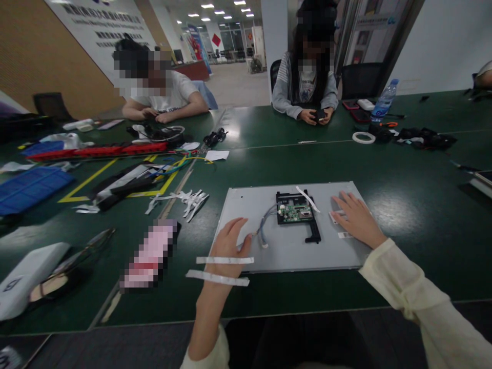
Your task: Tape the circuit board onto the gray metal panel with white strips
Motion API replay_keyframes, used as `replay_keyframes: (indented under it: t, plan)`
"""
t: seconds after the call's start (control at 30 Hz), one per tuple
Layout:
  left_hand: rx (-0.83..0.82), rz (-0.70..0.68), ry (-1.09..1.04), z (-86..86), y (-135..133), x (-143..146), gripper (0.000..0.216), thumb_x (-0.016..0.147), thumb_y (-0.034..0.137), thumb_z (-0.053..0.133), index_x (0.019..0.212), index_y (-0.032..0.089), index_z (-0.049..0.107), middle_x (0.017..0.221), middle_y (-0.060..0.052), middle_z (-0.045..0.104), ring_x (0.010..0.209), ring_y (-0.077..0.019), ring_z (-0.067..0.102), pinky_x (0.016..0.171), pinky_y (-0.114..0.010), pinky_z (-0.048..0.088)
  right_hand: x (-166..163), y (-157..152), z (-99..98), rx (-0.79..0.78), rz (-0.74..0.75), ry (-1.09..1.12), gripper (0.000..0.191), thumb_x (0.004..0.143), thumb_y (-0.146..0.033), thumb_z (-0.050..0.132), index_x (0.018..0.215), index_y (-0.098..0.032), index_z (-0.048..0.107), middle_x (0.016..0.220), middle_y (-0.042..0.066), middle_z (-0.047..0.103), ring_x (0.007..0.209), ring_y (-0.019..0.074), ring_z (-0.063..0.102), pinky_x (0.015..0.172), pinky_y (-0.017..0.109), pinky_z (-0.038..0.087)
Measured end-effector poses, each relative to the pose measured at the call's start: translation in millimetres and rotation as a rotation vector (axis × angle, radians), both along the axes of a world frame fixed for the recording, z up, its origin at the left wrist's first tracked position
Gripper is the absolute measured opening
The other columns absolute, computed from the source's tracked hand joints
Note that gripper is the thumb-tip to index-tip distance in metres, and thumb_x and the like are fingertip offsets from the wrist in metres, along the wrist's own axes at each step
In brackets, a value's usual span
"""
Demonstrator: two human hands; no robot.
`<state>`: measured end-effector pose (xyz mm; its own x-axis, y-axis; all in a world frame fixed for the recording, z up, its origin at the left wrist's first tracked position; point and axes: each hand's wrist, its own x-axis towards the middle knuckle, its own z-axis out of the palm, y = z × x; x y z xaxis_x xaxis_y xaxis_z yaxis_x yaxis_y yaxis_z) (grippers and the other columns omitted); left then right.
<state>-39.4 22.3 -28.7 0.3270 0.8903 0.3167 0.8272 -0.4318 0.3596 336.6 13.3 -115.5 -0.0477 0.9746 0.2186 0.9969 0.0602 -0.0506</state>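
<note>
A flat grey panel [253, 205] lies on the green table in front of me. Near its middle sits a green circuit board [298, 211] in a black bracket [314, 230], with a thin cable [264, 223] running out to the left. One white strip [307, 199] lies slantwise across the bracket's top. My left hand [229, 241] rests at the panel's left edge, fingers apart, holding nothing. Two white tape strips [225, 260] lie across the back of that hand and wrist. My right hand [355, 218] is spread flat on the panel's right side, beside small labels [345, 235].
Left of the panel are a heap of white strips [194, 202], a phone [151, 253], a white case [28, 279] and a blue tray [33, 188]. Tape [363, 137] and a water bottle [385, 100] stand far right. Two people sit across the table.
</note>
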Motion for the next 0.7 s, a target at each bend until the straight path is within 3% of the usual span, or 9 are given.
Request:
replay_keyframes:
  t: [0.13,0.3,0.47,0.7]
  plan:
    - [-0.007,-0.116,0.074,4.1,18,44,0.046,0.084,0.025,0.052,0.129,0.016,0.046,0.132,-0.012,0.051,0.123,-0.0260,0.048,0.105,-0.043,0.040,0,0,1.1,-0.004,0.001,0.009,0.058,0.094,-0.051,0.029,0.141,-0.018,0.040,0.148,0.012,0.034,0.137,0.0322,0.027,0.107,0.048,0.030]
    - [-0.085,-0.212,0.174,-17.6,37,85,0.060,0.078,0.030,0.064,0.133,0.016,0.044,0.142,-0.016,0.040,0.130,-0.0315,0.041,0.104,-0.048,0.039,2,1,-1.3,0.010,0.006,0.009,0.058,0.093,-0.051,0.030,0.140,-0.018,0.040,0.148,0.013,0.035,0.136,0.0326,0.029,0.106,0.049,0.031]
    - [-0.126,-0.208,0.216,-29.0,39,93,0.055,0.081,0.031,0.061,0.132,0.017,0.045,0.142,-0.017,0.041,0.130,-0.0315,0.041,0.104,-0.049,0.038,3,2,-3.6,0.020,0.014,0.000,0.058,0.093,-0.051,0.032,0.140,-0.018,0.041,0.147,0.014,0.035,0.136,0.0330,0.029,0.106,0.049,0.031]
    - [-0.151,-0.204,0.218,-28.1,37,90,0.052,0.083,0.027,0.059,0.133,0.019,0.045,0.144,-0.016,0.040,0.131,-0.0301,0.041,0.105,-0.048,0.038,3,2,-2.7,0.023,0.019,0.025,0.058,0.093,-0.051,0.033,0.140,-0.019,0.041,0.148,0.013,0.035,0.136,0.0331,0.029,0.106,0.049,0.031]
